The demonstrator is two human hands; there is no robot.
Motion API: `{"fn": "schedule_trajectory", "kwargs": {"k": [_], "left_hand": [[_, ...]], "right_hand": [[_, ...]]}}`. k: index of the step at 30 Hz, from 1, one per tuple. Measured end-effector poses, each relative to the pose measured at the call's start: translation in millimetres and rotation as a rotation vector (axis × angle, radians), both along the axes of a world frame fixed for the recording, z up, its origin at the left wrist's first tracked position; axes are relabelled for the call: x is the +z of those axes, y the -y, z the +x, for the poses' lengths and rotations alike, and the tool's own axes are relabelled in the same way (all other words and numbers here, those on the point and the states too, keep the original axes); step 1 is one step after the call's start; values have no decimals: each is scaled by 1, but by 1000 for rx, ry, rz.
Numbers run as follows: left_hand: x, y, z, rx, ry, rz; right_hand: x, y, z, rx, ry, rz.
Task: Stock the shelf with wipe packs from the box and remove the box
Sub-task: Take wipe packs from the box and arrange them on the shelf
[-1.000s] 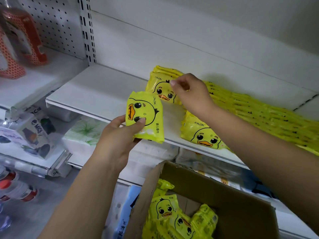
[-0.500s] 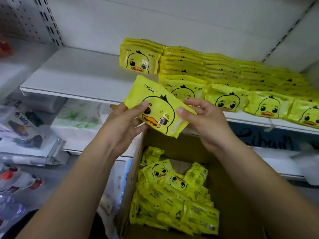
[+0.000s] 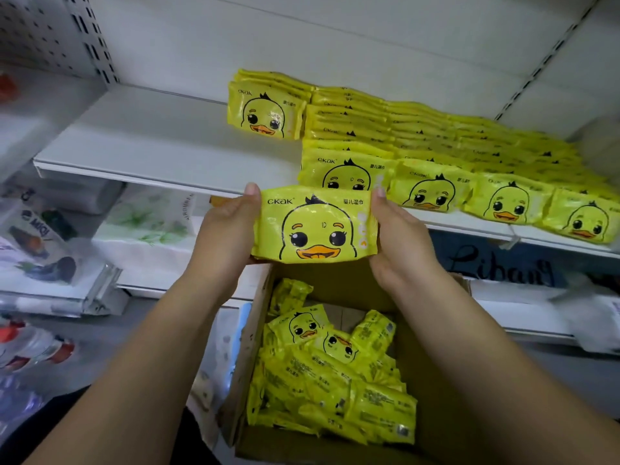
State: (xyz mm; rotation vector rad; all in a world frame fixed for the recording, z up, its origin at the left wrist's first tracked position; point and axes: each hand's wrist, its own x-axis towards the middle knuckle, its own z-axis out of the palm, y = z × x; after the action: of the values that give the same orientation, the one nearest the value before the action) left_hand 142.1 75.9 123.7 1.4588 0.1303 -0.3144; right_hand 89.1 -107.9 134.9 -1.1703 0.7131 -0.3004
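The white shelf (image 3: 151, 139) carries shelved packs (image 3: 436, 193) in yellow rows across its right part, the front row just behind the hands. Below it stands the open cardboard box (image 3: 432, 414), with loose packs (image 3: 328, 380) heaped inside. Tissue packs (image 3: 147, 226) lie lower left. The held pack (image 3: 315, 226) is level above the box, with the left hand (image 3: 228, 229) and right hand (image 3: 399, 236) each gripping one end.
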Motion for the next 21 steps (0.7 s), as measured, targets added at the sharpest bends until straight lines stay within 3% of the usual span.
{"fn": "schedule_trajectory", "kwargs": {"k": [3, 7, 13, 18, 21], "left_hand": [[3, 1, 2, 91, 7, -59], [4, -2, 12, 190, -127, -257], [4, -13, 22, 232, -200, -456], [9, -22, 28, 114, -238, -618], [5, -25, 25, 16, -254, -571]], "right_hand": [[2, -9, 7, -33, 20, -80], [10, -22, 17, -33, 71, -148], [10, -27, 30, 163, 66, -209], [6, -22, 32, 186, 76, -206], [13, -20, 41, 94, 99, -159]]}}
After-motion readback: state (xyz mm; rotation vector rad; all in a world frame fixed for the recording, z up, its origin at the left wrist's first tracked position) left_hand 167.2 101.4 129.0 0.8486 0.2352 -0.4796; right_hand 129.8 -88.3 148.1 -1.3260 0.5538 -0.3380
